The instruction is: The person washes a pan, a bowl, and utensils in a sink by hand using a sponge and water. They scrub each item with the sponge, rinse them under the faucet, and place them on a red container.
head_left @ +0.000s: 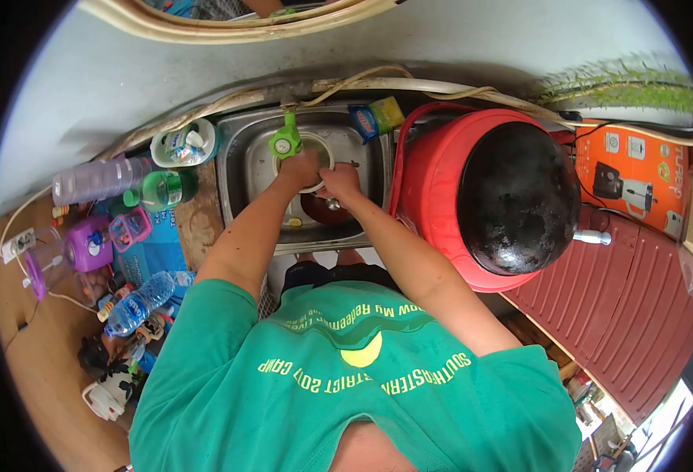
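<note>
A pale round bowl (330, 148) is over the sink (240, 179), right under a bright green tap (286, 141). My left hand (302, 170) reaches into the bowl, and its fingertips are hidden. The bowl's right rim is gripped by my right hand (341, 181), its thumb over the edge. Below my hands, a dark reddish-brown bowl (315, 211) sits in the sink with a shiny metal utensil (333, 204) in it, perhaps a spoon. A small yellowish piece (294, 222) lies on the sink floor.
A big red tub (429, 189) carrying a blackened round pot (519, 197) stands close on the right. A blue-and-yellow packet (376, 119) lies at the sink's back edge. Left are a green bottle (161, 190), a clear bottle (142, 303) and a purple container (89, 242). An orange box (633, 177) is far right.
</note>
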Demonstrator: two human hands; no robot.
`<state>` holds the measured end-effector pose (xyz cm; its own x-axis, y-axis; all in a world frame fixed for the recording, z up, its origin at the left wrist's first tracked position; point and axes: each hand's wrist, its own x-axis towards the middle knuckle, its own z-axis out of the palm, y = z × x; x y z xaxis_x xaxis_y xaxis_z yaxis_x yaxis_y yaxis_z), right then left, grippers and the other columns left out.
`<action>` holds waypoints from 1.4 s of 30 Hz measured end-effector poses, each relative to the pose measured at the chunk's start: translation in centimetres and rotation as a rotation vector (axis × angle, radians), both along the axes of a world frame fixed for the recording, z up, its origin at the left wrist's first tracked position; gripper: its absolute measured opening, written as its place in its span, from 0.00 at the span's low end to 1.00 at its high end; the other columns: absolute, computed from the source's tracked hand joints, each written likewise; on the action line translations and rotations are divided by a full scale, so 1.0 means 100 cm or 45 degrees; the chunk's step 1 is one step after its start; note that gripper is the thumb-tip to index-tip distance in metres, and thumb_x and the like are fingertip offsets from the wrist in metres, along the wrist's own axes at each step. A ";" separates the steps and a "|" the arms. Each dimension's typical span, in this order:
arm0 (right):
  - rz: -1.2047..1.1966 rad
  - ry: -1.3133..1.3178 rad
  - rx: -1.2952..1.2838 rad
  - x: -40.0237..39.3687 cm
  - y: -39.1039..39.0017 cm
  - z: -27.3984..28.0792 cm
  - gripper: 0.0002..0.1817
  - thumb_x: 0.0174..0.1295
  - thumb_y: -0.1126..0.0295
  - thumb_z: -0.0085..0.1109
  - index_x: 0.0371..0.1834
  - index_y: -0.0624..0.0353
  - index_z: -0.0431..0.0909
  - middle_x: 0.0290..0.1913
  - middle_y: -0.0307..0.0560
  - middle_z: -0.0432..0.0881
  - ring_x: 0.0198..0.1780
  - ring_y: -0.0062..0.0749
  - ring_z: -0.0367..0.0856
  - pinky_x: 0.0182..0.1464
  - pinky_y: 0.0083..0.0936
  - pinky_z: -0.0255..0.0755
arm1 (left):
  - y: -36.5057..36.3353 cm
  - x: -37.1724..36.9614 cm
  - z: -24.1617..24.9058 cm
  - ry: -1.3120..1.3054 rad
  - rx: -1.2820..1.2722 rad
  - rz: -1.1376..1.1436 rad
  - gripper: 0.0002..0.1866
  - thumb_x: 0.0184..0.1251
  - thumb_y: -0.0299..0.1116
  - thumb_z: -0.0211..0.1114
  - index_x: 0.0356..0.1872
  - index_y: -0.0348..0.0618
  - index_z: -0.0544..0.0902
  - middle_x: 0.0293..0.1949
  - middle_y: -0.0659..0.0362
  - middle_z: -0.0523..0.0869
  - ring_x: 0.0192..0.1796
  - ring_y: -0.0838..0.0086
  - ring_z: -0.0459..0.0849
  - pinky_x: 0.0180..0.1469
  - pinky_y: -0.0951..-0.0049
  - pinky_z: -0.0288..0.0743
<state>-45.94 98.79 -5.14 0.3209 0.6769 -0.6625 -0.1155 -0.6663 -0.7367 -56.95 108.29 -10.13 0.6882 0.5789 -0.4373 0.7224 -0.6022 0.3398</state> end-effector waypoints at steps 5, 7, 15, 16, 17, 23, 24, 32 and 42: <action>0.070 0.149 -0.061 -0.006 0.004 -0.036 0.14 0.60 0.71 0.54 0.36 0.75 0.80 0.31 0.60 0.85 0.28 0.43 0.88 0.28 0.35 0.86 | -0.006 -0.007 0.020 -0.185 -0.061 0.194 0.23 0.55 0.35 0.65 0.48 0.30 0.74 0.48 0.34 0.81 0.51 0.41 0.82 0.52 0.52 0.77; 0.080 0.090 0.012 -0.014 0.004 -0.023 0.14 0.60 0.71 0.54 0.36 0.76 0.80 0.31 0.59 0.84 0.29 0.43 0.88 0.28 0.35 0.86 | -0.005 -0.018 0.001 -0.246 -0.018 0.118 0.23 0.57 0.36 0.64 0.52 0.32 0.74 0.49 0.36 0.82 0.51 0.42 0.83 0.52 0.51 0.78; -0.074 0.210 0.004 -0.021 -0.005 -0.027 0.15 0.61 0.72 0.54 0.42 0.76 0.78 0.33 0.57 0.83 0.30 0.42 0.87 0.30 0.35 0.87 | 0.000 -0.016 0.030 0.057 -0.121 0.017 0.20 0.58 0.38 0.63 0.48 0.36 0.80 0.47 0.37 0.84 0.52 0.46 0.84 0.53 0.53 0.79; -0.069 0.223 -0.021 -0.022 -0.004 -0.023 0.15 0.61 0.72 0.53 0.43 0.76 0.78 0.34 0.57 0.83 0.30 0.43 0.87 0.31 0.35 0.88 | 0.000 -0.016 0.047 0.067 -0.111 0.022 0.19 0.59 0.38 0.63 0.47 0.35 0.81 0.46 0.37 0.84 0.52 0.48 0.84 0.54 0.54 0.79; -0.067 0.236 -0.044 -0.023 -0.001 -0.020 0.15 0.61 0.73 0.53 0.44 0.76 0.78 0.35 0.58 0.83 0.30 0.43 0.87 0.31 0.35 0.88 | 0.001 -0.018 0.057 0.079 -0.100 0.025 0.18 0.59 0.38 0.62 0.45 0.35 0.83 0.45 0.37 0.85 0.53 0.49 0.84 0.55 0.54 0.78; -0.002 0.208 -0.028 -0.031 -0.001 -0.027 0.16 0.60 0.74 0.53 0.45 0.77 0.78 0.38 0.60 0.83 0.32 0.44 0.87 0.32 0.36 0.88 | 0.004 -0.041 0.026 -0.074 -0.075 -0.108 0.18 0.54 0.34 0.65 0.44 0.34 0.85 0.44 0.35 0.84 0.47 0.44 0.85 0.53 0.54 0.79; -0.014 0.203 -0.027 -0.034 -0.001 -0.024 0.16 0.60 0.74 0.53 0.45 0.77 0.78 0.38 0.60 0.83 0.32 0.44 0.87 0.32 0.36 0.88 | 0.003 -0.041 0.014 -0.078 -0.076 -0.120 0.18 0.54 0.34 0.65 0.44 0.34 0.85 0.44 0.35 0.84 0.47 0.44 0.85 0.53 0.54 0.79; -0.185 0.291 0.031 -0.038 0.001 -0.030 0.14 0.61 0.75 0.51 0.45 0.75 0.77 0.40 0.62 0.83 0.35 0.46 0.88 0.34 0.37 0.88 | 0.002 -0.023 0.042 0.216 -0.067 -0.038 0.20 0.55 0.29 0.65 0.51 0.38 0.82 0.46 0.42 0.85 0.53 0.50 0.84 0.54 0.57 0.80; -0.503 0.494 -0.060 -0.030 0.009 -0.037 0.14 0.60 0.75 0.49 0.46 0.75 0.72 0.38 0.66 0.84 0.32 0.51 0.88 0.32 0.38 0.87 | 0.014 -0.056 0.161 -0.540 0.310 0.535 0.15 0.61 0.38 0.62 0.46 0.42 0.86 0.35 0.43 0.88 0.41 0.45 0.87 0.47 0.55 0.81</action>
